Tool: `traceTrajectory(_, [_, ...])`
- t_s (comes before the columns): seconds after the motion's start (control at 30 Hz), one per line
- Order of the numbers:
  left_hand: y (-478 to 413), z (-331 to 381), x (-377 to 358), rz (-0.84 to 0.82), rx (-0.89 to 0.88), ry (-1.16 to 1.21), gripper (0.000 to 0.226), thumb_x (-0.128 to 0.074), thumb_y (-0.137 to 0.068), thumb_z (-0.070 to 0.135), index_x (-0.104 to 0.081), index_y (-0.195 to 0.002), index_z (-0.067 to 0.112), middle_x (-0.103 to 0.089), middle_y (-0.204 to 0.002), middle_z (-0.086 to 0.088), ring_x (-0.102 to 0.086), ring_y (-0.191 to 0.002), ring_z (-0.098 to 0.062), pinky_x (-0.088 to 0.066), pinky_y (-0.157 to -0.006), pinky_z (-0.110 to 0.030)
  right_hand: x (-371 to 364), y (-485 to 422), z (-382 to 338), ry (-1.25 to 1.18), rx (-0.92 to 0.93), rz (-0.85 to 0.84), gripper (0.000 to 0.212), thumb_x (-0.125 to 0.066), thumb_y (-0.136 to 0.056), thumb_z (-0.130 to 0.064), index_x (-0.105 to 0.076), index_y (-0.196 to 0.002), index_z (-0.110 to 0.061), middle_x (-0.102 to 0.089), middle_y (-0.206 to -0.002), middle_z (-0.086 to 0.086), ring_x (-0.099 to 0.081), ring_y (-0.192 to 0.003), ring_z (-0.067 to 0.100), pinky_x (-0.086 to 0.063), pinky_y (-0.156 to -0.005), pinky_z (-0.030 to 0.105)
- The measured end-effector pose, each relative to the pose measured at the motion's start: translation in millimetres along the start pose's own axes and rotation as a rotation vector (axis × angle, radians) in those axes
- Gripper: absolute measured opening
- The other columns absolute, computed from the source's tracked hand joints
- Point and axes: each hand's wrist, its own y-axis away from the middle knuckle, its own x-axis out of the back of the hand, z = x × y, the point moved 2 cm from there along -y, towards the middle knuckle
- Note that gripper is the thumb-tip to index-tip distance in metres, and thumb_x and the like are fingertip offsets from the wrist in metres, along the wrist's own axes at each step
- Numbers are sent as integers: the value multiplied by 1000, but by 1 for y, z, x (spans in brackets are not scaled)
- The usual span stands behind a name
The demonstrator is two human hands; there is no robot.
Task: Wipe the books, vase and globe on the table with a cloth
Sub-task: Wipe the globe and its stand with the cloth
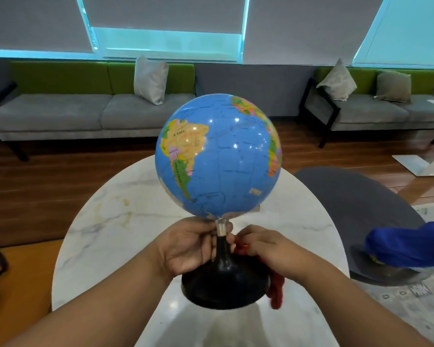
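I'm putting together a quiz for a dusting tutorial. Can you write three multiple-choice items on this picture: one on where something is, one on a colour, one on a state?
1. Where is the red cloth?
A) spread on the floor
B) in the right hand, against the stem
C) on a couch cushion

2. What colour is the base of the stand under the globe?
A) white
B) black
C) green

3. What is the left hand doing?
A) gripping the stem just below the sphere
B) hanging open, touching nothing
C) pressing down on top of the sphere

Answers: B, the cloth bunches under the right hand's fingers beside the stem; B, the wide base is plainly black; A, its fingers and thumb curl round the stem.
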Motion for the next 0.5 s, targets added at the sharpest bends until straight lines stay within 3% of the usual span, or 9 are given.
traceTrajectory(0.13, [-5, 2, -3, -34, -5, -3, 15, -45, -87, 3, -55, -99, 2, -59, -75, -7, -63, -70, -20, -57, -73, -35, 5, 6, -5, -70, -32, 43, 27, -53, -76, -31, -72, -94, -25, -61, -106, -10, -61, -99, 11, -50, -91, 31])
traceTrajectory(0.27, [-10, 9, 5, 154, -143, -12, 16, -50, -82, 6, -56, -97, 3, -59, -73, -8, -63, -66, -21, -59, -70, -32, 15, 28, -14, -117, 65, 109, 32, -47, -70, -19, -75, -82, -24, -57, -102, -12, -64, -90, 16, -55, -84, 38])
traceTrajectory(0.3, [-11, 9, 7, 197, -193, -32, 21, -51, -79, 6, -58, -99, 2, -62, -73, -9, -64, -66, -21, -59, -70, -31, 12, 34, -18, -95, 85, 113, 31, -47, -73, -17, -75, -84, -21, -55, -103, -11, -65, -83, 12, -56, -78, 33])
traceTrajectory(0.37, [-14, 10, 11, 279, -298, -53, 30, -51, -81, 2, -58, -110, -1, -69, -80, -11, -67, -70, -21, -59, -72, -29, 1, 41, -28, 126, 191, 144, 29, -48, -79, -16, -74, -92, -17, -53, -105, -11, -59, -74, -3, -46, -66, 10])
traceTrajectory(0.4, [-17, 9, 12, 321, -345, -45, 35, -52, -82, 0, -55, -117, -1, -70, -86, -13, -68, -74, -21, -59, -73, -29, -8, 44, -32, 294, 264, 159, 30, -47, -81, -23, -72, -97, -19, -51, -106, -12, -55, -78, -6, -42, -66, 8])
traceTrajectory(0.5, [-20, 10, 9, 386, -427, -38, 42, -60, -75, 2, -54, -116, 8, -71, -88, -12, -70, -79, -21, -57, -80, -30, -29, 42, -32, 713, 327, 254, 38, -47, -82, -49, -60, -113, -32, -44, -112, -17, -46, -99, 5, -48, -76, 24])
